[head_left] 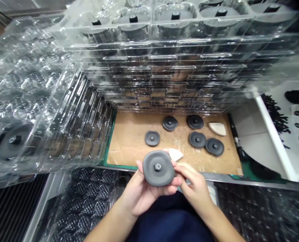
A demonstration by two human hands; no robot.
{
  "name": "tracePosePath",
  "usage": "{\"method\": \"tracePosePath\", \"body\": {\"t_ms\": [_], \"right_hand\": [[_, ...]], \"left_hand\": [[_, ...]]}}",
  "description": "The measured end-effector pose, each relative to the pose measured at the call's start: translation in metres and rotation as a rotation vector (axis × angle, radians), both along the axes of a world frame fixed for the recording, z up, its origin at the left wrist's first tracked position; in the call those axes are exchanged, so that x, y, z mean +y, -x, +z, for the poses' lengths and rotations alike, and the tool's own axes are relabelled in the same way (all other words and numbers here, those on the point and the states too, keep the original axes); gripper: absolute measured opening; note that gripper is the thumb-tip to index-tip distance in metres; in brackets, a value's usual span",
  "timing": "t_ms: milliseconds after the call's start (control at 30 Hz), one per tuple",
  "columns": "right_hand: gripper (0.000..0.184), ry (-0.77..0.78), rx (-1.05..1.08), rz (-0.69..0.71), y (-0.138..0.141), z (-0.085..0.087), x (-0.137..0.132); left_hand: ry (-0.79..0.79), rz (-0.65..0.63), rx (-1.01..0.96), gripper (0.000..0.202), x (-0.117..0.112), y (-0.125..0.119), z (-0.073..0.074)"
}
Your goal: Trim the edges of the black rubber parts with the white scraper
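Observation:
A dark grey rounded plastic disc with a short central post faces up between my hands, just above the front edge of the cardboard. My left hand cradles it from below and the left, fingers curled beneath. On its right rim rest the fingertips of my right hand, closed together. Behind the disc lies a pale, wedge-shaped pad, partly covered by it. More such discs lie post-up on the cardboard, among them a single disc at left and a touching pair, the nearer disc at right.
Stacked clear plastic trays wall off the back, with discs in the top one. Another tray stack stands at left. A second pale pad lies on the cardboard sheet. At right, a white bin edge borders small black parts.

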State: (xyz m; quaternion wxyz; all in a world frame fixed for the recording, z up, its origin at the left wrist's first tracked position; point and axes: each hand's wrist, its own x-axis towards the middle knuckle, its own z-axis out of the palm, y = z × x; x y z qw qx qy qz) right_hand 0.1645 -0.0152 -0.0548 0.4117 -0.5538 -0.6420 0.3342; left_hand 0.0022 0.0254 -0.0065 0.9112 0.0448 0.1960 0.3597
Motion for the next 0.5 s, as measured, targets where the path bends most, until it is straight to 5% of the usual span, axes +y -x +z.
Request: {"method": "tracePosePath", "body": {"t_ms": [133,200,300,367,500], "right_hand": [[0.025,0.011,0.013,0.021,0.004,0.0,-0.001],[0.025,0.01,0.014,0.012,0.003,0.002,-0.001],[0.023,0.001,0.01,-0.038,-0.001,0.004,-0.002],[0.022,-0.001,0.005,-0.085,-0.005,0.007,-0.003],[0.024,0.01,-0.005,-0.166,-0.01,0.016,-0.005]], "left_hand": [[-0.208,0.07,0.153,0.045,-0.003,0.003,-0.003],[-0.508,0.163,0.411,0.052,-0.005,0.005,-0.01],[-1.104,0.268,0.872,0.096,-0.005,0.007,-0.02],[-1.366,0.287,1.042,0.11,-0.005,0.007,-0.023],[-1.519,0.295,1.127,0.11,-0.005,0.006,-0.02]]}}
